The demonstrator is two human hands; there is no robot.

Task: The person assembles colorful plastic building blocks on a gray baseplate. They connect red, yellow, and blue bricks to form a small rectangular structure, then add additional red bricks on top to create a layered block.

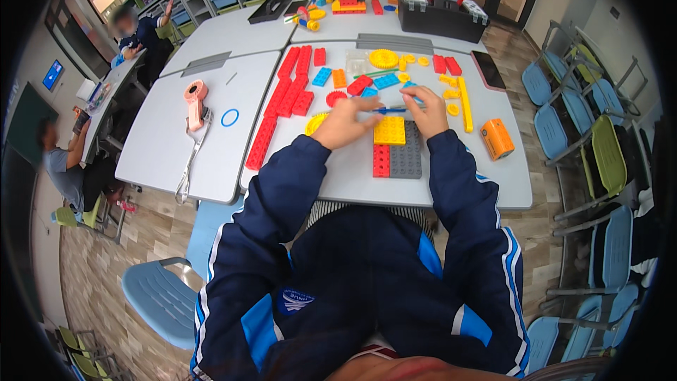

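Note:
My left hand (345,124) is over the table with its fingers spread, their tips beside the left end of a thin blue rod (389,110). At the rod's other end, the thumb and fingers of my right hand (430,111) close in a pinch. Just below the rod lies a small build of a yellow studded brick (390,131), a red brick (381,162) and a dark grey studded plate (405,159). Part of a yellow gear (316,124) shows beside my left hand. Small blue bricks (386,82) lie beyond my hands.
Red bricks (262,142) line the left side. A yellow gear (384,58), a yellow beam (465,104), an orange box (497,139) and a phone (488,70) lie around. Left are a pink handheld device (195,97) and a blue ring (230,118). Across, a person builds near a black toolbox (442,17).

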